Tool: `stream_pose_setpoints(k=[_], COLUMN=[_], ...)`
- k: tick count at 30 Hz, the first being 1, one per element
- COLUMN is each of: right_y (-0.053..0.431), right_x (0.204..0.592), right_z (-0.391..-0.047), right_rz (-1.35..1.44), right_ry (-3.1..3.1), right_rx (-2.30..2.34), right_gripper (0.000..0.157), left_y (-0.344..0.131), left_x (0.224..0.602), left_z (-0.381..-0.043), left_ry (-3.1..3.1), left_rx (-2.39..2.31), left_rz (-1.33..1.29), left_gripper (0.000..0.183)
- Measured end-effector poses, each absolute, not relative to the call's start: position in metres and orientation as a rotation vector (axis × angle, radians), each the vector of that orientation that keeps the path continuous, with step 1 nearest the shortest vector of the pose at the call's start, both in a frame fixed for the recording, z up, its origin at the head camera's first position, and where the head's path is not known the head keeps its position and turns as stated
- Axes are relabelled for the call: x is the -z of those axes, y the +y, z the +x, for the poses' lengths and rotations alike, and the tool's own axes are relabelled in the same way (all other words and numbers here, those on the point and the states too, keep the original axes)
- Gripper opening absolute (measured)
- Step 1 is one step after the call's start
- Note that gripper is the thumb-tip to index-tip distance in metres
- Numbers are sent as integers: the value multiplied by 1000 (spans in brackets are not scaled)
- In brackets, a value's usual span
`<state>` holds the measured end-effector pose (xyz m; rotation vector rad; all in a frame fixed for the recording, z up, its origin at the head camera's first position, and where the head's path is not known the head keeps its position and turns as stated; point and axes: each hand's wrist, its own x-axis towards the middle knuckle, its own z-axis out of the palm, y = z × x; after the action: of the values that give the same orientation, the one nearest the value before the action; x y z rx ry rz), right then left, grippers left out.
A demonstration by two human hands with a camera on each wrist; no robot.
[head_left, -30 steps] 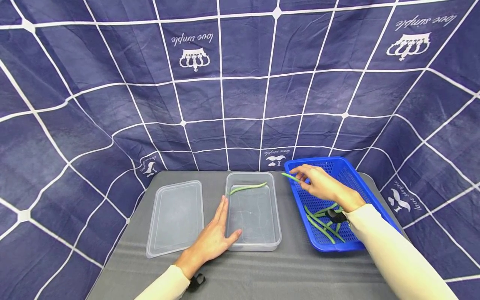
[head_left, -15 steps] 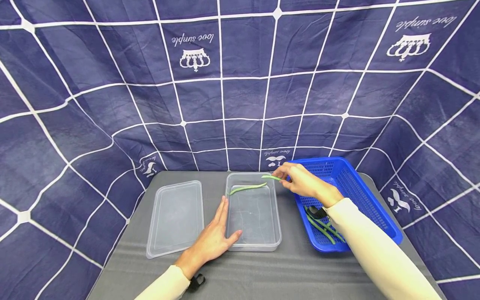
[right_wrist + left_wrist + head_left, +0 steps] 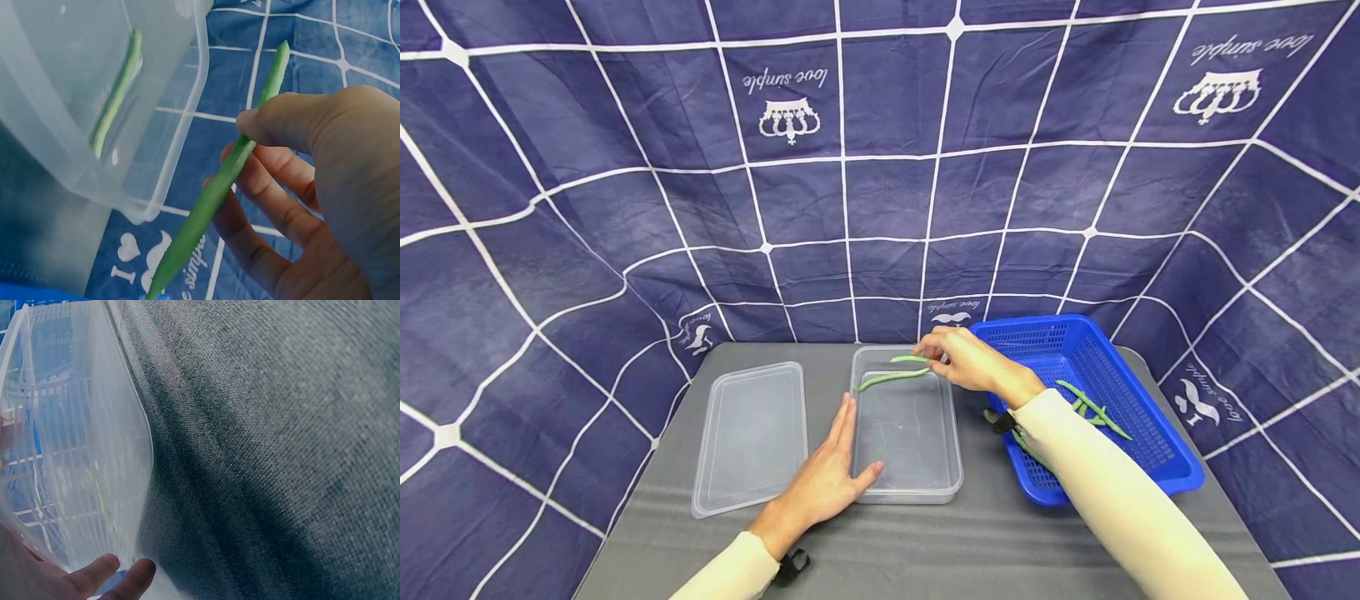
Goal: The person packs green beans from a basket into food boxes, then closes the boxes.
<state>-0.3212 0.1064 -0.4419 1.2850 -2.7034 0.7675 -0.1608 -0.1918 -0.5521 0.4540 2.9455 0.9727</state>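
Note:
My right hand (image 3: 958,357) pinches a green bean (image 3: 215,187) between thumb and fingers, above the far right part of a clear plastic container (image 3: 904,493). Inside that container, near its far end, lies another green bean (image 3: 891,379). With fingers straight, my left hand (image 3: 823,475) rests against the container's left side, its thumb over the near left rim. In the left wrist view, the left fingertips (image 3: 134,575) are beside the clear wall. A blue basket (image 3: 1138,387) on the right holds several green beans (image 3: 1093,408), partly hidden by the right sleeve.
A clear flat lid (image 3: 752,437) lies on the grey cloth-covered table (image 3: 880,550), left of the container. A dark blue curtain (image 3: 880,200) with white lines hangs behind and along both sides.
My right hand has moved left from over the blue basket to above the clear container, carrying the pinched green bean. The left hand has stayed in place.

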Motion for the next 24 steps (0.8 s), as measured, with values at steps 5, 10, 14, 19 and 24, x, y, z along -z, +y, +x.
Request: stream_pose_setpoints(k=[5,10,14,19,24], right_y=[94,83,74,62,56], right_x=[444,447,450,457,461], right_z=[-325,-328,-331,-335,-340], right_rz=[1306,1295,1271,1263,1269], right_ry=[-2703,-2719,-2752,-2785,-2791], right_rx=[-745,-739,-711,-713,-723], right_gripper=[33,33,32,30,29], left_y=[-191,-190,-191,-192,-191], left_x=[552,551,551,552,552], left_z=[-161,-161,-161,-159,-161], left_ry=[2950,2943,2945,2947,2958], left_rx=[-973,-962,-950,-939,-938], left_rz=[437,428,432,439,450], left_gripper=[115,116,116,117,116])
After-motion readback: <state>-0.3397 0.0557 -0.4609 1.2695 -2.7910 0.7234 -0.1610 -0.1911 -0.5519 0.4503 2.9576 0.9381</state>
